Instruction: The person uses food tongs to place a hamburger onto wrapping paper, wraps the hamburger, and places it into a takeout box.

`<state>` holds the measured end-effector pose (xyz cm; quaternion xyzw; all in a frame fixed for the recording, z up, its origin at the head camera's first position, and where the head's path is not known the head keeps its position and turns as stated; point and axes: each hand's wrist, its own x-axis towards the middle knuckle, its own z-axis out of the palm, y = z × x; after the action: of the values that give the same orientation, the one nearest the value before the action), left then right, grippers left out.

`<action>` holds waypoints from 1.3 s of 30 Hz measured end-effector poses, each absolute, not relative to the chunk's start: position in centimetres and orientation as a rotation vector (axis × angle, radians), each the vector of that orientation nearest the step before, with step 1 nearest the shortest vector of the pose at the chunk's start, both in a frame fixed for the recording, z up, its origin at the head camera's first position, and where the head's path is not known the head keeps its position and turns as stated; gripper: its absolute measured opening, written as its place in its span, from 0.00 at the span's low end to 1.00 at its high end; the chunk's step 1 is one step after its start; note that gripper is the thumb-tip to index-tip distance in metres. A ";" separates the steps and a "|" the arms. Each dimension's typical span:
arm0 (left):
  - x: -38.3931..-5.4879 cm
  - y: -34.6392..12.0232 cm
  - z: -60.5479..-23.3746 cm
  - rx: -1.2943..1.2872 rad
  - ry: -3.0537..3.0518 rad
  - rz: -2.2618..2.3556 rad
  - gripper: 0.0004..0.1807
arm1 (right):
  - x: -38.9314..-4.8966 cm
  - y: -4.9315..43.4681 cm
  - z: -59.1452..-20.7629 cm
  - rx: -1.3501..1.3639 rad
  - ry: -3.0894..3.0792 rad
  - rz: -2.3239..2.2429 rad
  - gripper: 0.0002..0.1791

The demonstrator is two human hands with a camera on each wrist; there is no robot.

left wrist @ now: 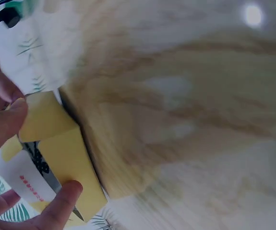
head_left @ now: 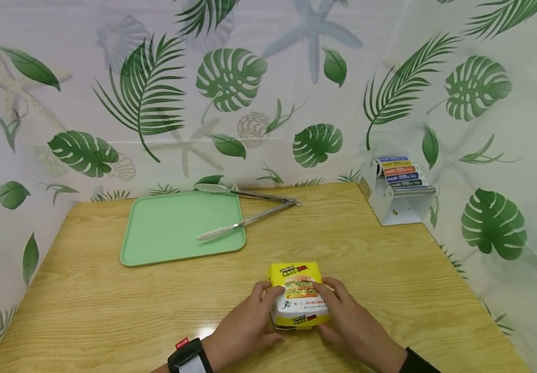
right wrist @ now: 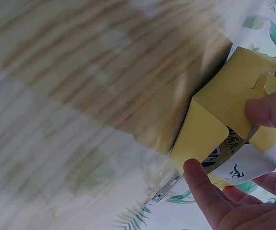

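A yellow and white burger box (head_left: 300, 290) with a burger picture on its lid sits near the front of the wooden table. My left hand (head_left: 249, 320) grips its left side, and my right hand (head_left: 354, 322) grips the right side. Both wrist views show thumb and fingers against the box's yellow side flaps (left wrist: 73, 160). Between those flaps a gap shows in each wrist view, and some dark-printed wrapping (right wrist: 233, 139) is visible inside. How full the box is stays hidden.
Farther back at left lies a green tray (head_left: 170, 223). Spread metal tongs (head_left: 268, 211) rest with their tips over its right part. At the back right stands a white dispenser (head_left: 396, 191) with colourful printed strips. Leaf-patterned sheeting (head_left: 259, 103) borders the table.
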<state>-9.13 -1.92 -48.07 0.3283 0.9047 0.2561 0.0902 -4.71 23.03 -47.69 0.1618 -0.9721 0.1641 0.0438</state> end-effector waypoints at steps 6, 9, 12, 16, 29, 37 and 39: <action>-9.2 -1.5 -48.4 1.067 2.805 0.630 0.38 | -4.8 23.1 -47.5 0.514 -2.982 0.528 0.44; -9.4 -1.6 -48.3 1.077 2.802 0.658 0.36 | -4.9 23.0 -47.3 0.505 -3.003 0.583 0.44; -9.5 -1.6 -48.2 1.037 2.761 0.742 0.35 | -5.0 23.0 -47.2 0.502 -3.004 0.630 0.44; -9.7 -1.5 -48.2 0.971 2.694 0.876 0.36 | -5.1 22.9 -47.1 0.493 -2.990 0.646 0.45; -9.9 -1.9 -47.8 0.970 2.668 0.851 0.35 | -5.5 23.1 -46.8 0.423 -2.997 0.826 0.44; -9.9 -1.5 -47.7 1.043 2.772 0.704 0.37 | -5.7 23.1 -46.8 0.363 -3.008 0.914 0.43; -9.9 -1.5 -47.7 1.070 2.794 0.691 0.36 | -5.7 23.1 -46.7 0.363 -3.004 0.919 0.43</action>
<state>-9.93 -1.51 -47.66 0.3482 0.9093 0.2249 0.0353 -5.71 23.09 -46.73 0.1147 -0.9499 0.2906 -0.0102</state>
